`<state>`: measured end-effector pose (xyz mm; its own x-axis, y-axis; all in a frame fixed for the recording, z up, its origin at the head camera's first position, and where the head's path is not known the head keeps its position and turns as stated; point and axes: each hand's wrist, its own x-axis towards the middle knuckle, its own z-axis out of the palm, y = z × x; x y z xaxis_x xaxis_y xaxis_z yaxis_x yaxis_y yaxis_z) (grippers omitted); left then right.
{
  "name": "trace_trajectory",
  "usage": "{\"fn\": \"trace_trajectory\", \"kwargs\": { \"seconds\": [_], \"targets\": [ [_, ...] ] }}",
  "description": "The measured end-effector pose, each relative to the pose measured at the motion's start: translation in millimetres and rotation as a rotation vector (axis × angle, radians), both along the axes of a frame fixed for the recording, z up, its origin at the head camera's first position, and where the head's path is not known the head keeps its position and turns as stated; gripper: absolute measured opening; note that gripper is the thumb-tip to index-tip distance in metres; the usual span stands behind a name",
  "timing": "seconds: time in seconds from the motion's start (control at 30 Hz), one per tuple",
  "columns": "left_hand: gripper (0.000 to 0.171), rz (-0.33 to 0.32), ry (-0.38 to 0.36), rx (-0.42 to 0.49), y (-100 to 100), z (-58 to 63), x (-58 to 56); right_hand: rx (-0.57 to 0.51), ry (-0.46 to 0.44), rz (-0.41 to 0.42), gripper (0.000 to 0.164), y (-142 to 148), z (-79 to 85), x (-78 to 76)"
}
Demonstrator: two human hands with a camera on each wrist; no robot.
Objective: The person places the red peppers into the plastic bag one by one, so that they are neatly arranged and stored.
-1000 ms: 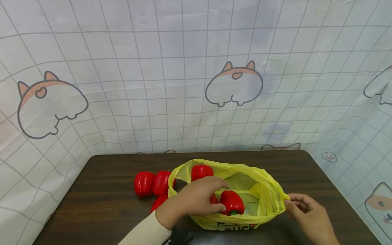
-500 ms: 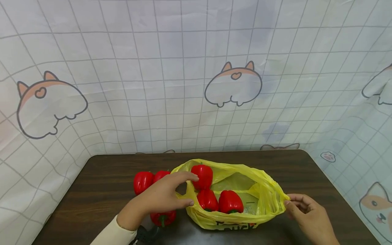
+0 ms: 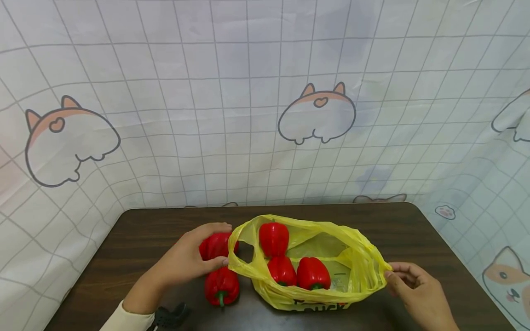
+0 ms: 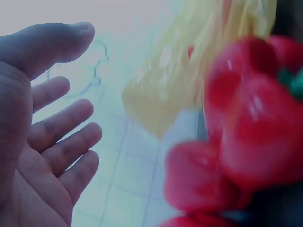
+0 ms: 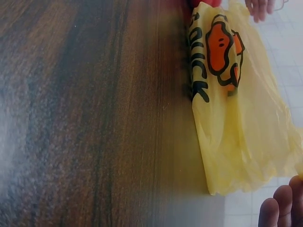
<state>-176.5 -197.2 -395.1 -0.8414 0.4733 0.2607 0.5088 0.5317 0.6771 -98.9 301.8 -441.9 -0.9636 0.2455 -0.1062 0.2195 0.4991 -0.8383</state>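
Observation:
A yellow plastic bag stands with its mouth wide, three red bell peppers inside, one of them the upper bell pepper. My right hand pinches the bag's right rim between thumb and fingers; in the right wrist view its fingertips show at the corner. Left of the bag, my left hand hovers with nothing in it, fingers spread and relaxed over a loose bell pepper. A nearer bell pepper lies stem toward me. The left wrist view shows the left palm beside clustered peppers.
All this is on a dark wood-grain table. Behind it hangs a white gridded cloth with cartoon animals. The bag's left handle loop leans toward the loose peppers.
My left hand has drawn out of the bag and moved left to the loose peppers, uncovering those inside. The right hand keeps its grip on the rim.

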Motion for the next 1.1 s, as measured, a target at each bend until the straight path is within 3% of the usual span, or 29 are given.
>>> {"fn": "trace_trajectory", "kwargs": {
  "seconds": [0.2, 0.53, 0.9, 1.1],
  "targets": [
    [0.066, 0.112, -0.019, -0.020, -25.9, -6.3, -1.2, 0.004, 0.003, -0.003, 0.057, -0.2, 1.3, 0.8],
    [0.066, 0.188, -0.069, -0.035, -55.1, -20.1, -5.5, 0.009, 0.018, 0.006, 0.057, -0.6, 2.7, 2.7],
    [0.074, 0.181, -0.038, -0.012, -76.1, -38.7, -16.1, 0.006, -0.009, -0.001, 0.059, 0.0, 3.0, 2.1],
    [0.079, 0.200, -0.102, -0.021, -84.2, -51.8, -20.2, 0.018, 0.032, 0.010, 0.056, -0.2, 0.8, 3.0]
  ]
}}
